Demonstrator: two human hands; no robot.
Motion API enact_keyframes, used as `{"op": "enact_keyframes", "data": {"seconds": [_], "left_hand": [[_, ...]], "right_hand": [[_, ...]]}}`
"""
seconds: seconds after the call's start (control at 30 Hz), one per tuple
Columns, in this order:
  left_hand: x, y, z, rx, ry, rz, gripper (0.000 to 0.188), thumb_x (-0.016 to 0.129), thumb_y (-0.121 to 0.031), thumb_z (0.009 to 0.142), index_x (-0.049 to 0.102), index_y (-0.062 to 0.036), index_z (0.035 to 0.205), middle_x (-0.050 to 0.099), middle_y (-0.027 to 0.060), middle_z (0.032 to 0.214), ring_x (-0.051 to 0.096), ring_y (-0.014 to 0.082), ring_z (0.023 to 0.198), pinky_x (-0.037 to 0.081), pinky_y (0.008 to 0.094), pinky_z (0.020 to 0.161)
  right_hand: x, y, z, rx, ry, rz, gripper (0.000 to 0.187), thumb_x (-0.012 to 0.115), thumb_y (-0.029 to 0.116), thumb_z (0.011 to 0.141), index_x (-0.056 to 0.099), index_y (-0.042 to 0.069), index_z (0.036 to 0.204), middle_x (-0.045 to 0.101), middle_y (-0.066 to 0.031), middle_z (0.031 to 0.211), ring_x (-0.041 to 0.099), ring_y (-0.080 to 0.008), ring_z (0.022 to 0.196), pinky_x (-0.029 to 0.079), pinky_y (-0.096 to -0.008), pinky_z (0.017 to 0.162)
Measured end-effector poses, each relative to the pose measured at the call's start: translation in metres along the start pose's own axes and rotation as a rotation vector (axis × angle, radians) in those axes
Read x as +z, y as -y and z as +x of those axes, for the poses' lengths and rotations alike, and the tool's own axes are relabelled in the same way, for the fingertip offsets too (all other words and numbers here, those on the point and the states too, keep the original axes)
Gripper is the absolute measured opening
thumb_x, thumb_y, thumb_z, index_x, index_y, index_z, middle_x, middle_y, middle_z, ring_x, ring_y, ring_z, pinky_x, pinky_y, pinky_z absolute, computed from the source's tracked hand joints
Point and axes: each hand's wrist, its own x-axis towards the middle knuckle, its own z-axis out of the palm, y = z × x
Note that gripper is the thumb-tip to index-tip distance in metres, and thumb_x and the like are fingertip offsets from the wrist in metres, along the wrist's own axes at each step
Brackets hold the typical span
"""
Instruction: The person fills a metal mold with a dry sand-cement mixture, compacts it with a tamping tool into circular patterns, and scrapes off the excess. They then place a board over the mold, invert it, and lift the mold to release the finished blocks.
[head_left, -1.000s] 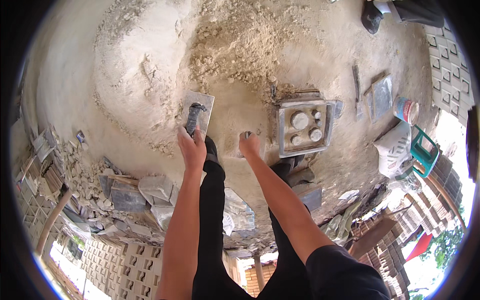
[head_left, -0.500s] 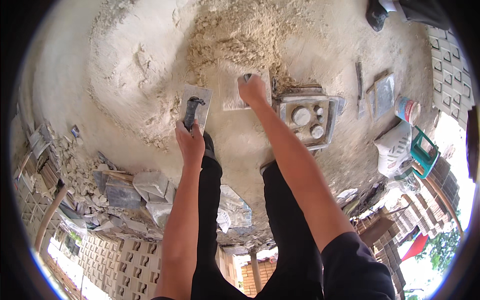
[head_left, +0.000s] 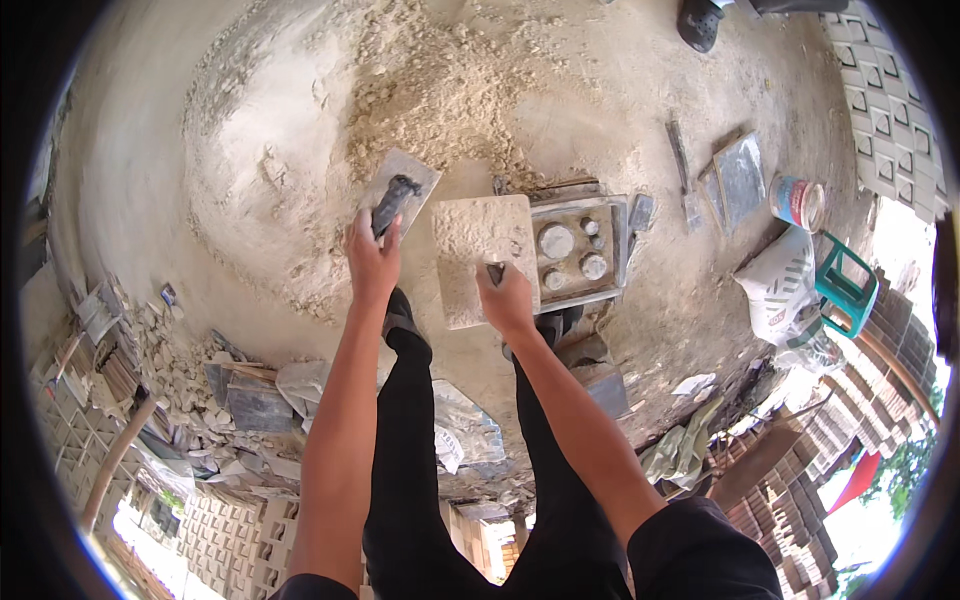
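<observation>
My left hand [head_left: 374, 255] is closed round the black wrapped handle of a flat rectangular trowel [head_left: 424, 172], held over the edge of the loose pale mix [head_left: 440, 110]. My right hand [head_left: 508, 300] is closed on a short dark grip at the near right part of a flat squarish plate [head_left: 455, 285]. Pale, crumbly mix lies scattered on that plate, mostly toward its far side. Right beside the plate is a rectangular metal mould [head_left: 625, 245] with several round pale discs inside; the plate's right edge meets or overlaps the mould's left side.
Flat dark plates [head_left: 742, 180] and a narrow bar [head_left: 678, 157] lie to the right. Beyond them stand a tin [head_left: 798, 202], a white sack [head_left: 780, 285] and a green plastic stool [head_left: 846, 285]. Rubble [head_left: 165, 350] covers the left. Another person's dark shoe [head_left: 699, 25] shows at the top.
My right hand has drawn the plate back from the mix heap toward me, up beside the mould. The trowel in my left hand has tilted and shifted slightly. The view has moved too.
</observation>
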Motion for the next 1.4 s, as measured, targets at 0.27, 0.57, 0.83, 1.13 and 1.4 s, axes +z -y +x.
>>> {"op": "enact_keyframes", "data": {"seconds": [0.27, 0.57, 0.83, 1.13, 1.4], "left_hand": [[0.132, -0.124, 0.075, 0.320, 0.131, 0.039, 0.042, 0.065, -0.031, 0.087, 0.056, -0.0019, 0.116, 0.062, 0.0174, 0.109, 0.054, 0.0368, 0.104, 0.041, 0.0502, 0.088], [0.318, -0.222, 0.127, 0.607, 0.323, 0.514, 0.037, 0.065, -0.025, 0.087, 0.056, -0.0130, 0.121, 0.063, 0.0077, 0.115, 0.052, 0.0279, 0.117, 0.038, 0.0560, 0.095], [0.309, -0.231, 0.089, 0.471, 0.252, 0.226, 0.033, 0.062, -0.020, 0.088, 0.054, -0.0124, 0.119, 0.059, 0.0122, 0.119, 0.051, 0.0317, 0.118, 0.038, 0.0476, 0.099], [0.075, -0.252, -0.040, 0.335, 0.491, 0.108, 0.030, 0.056, -0.026, 0.092, 0.056, -0.0078, 0.116, 0.062, 0.0158, 0.110, 0.056, 0.0369, 0.105, 0.040, 0.0528, 0.093], [-0.094, -0.376, -0.149, -0.229, 0.427, -0.564, 0.031, 0.061, -0.024, 0.091, 0.059, 0.0030, 0.105, 0.064, 0.0084, 0.084, 0.059, 0.0146, 0.071, 0.047, 0.0315, 0.065]], "right_hand": [[-0.113, -0.034, 0.038, 0.060, -0.317, 0.272, 0.037, 0.062, 0.028, 0.092, 0.055, -0.004, 0.073, 0.046, -0.0088, 0.054, 0.040, -0.0173, 0.051, 0.038, -0.0366, 0.052], [-0.229, -0.095, 0.125, 0.045, -0.462, 0.081, 0.041, 0.063, 0.032, 0.090, 0.055, -0.003, 0.070, 0.052, -0.0152, 0.056, 0.047, -0.0272, 0.051, 0.040, -0.0406, 0.054], [-0.258, -0.115, 0.103, 0.061, -0.456, 0.035, 0.045, 0.064, 0.035, 0.089, 0.055, -0.004, 0.069, 0.054, -0.0174, 0.057, 0.053, -0.0299, 0.052, 0.042, -0.0419, 0.055], [-0.263, -0.035, -0.048, 0.112, -0.296, 0.361, 0.050, 0.051, 0.036, 0.097, 0.054, -0.003, 0.066, 0.052, -0.0144, 0.055, 0.050, -0.0223, 0.051, 0.039, -0.0411, 0.052], [-0.332, 0.087, -0.163, -0.087, -0.033, 0.318, 0.043, 0.056, 0.038, 0.094, 0.061, 0.000, 0.075, 0.052, -0.0030, 0.055, 0.048, -0.0118, 0.045, 0.037, -0.0309, 0.042]]}}
